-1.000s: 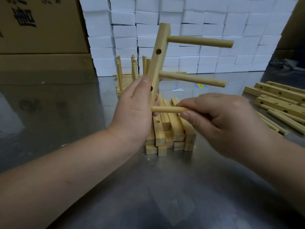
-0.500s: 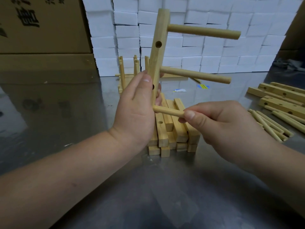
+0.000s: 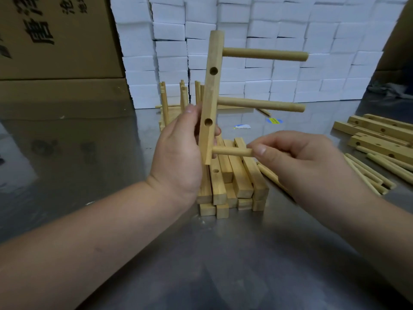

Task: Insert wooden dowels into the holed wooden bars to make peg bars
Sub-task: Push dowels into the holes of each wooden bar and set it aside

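Steel table; left hand grips upright bar, right hand pinches dowel at its low hole

- The right hand hides the outer end of the lowest dowel; how deep its other end sits in the bar cannot be told.
- The left hand covers the left side of the stack.
- At the right edge the bars are cut off.
- The box, upper left, is cropped, its print too.
- The blue-yellow scrap mid-frame is too small to identify.
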`<act>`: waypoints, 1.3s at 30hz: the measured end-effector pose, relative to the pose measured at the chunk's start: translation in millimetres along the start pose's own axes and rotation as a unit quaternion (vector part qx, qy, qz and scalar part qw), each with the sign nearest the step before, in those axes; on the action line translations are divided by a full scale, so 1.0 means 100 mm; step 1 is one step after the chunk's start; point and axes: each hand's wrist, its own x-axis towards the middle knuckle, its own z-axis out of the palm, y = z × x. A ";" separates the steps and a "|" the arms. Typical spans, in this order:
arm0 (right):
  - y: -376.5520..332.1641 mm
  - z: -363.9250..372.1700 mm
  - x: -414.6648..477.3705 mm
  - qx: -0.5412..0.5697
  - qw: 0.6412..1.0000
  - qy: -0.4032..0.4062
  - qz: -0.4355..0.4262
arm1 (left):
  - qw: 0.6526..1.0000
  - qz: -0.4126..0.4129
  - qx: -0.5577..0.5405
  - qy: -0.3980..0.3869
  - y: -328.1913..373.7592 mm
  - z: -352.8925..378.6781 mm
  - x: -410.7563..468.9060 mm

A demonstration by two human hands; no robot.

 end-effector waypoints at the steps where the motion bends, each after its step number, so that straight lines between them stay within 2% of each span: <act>1: 0.00 -0.01 0.00 0.010 1.000 0.008 0.002 | 1.000 0.000 0.018 -0.003 0.01 0.00 0.00; 7: 0.07 -0.05 0.05 -0.008 0.999 0.040 0.002 | 0.996 -0.029 0.082 -0.013 0.05 -0.03 0.01; 11: 0.08 -0.07 0.06 0.049 0.998 0.040 0.009 | 0.994 -0.022 0.103 -0.033 0.06 -0.05 0.02; 16: 0.07 -0.09 0.08 0.153 0.986 0.059 0.002 | 0.996 -0.073 0.055 0.006 0.02 -0.08 0.12; 20: 0.11 -0.14 0.14 0.185 0.978 0.089 0.025 | 0.986 -0.162 -0.032 -0.018 0.08 -0.11 0.21; 24: 0.16 -0.17 0.17 0.141 0.982 0.117 0.043 | 0.955 -0.271 -0.074 -0.098 0.12 -0.17 0.28; 28: 0.21 -0.19 0.22 0.094 0.984 0.137 0.069 | 0.902 -0.353 -0.134 -0.209 0.15 -0.26 0.32; 35: 0.24 -0.13 0.20 0.096 0.989 0.082 0.074 | 0.835 -0.394 -0.169 -0.345 0.11 -0.35 0.33; 39: 0.22 -0.15 0.18 0.087 0.992 0.060 0.065 | 0.786 -0.409 -0.233 -0.401 0.11 -0.39 0.35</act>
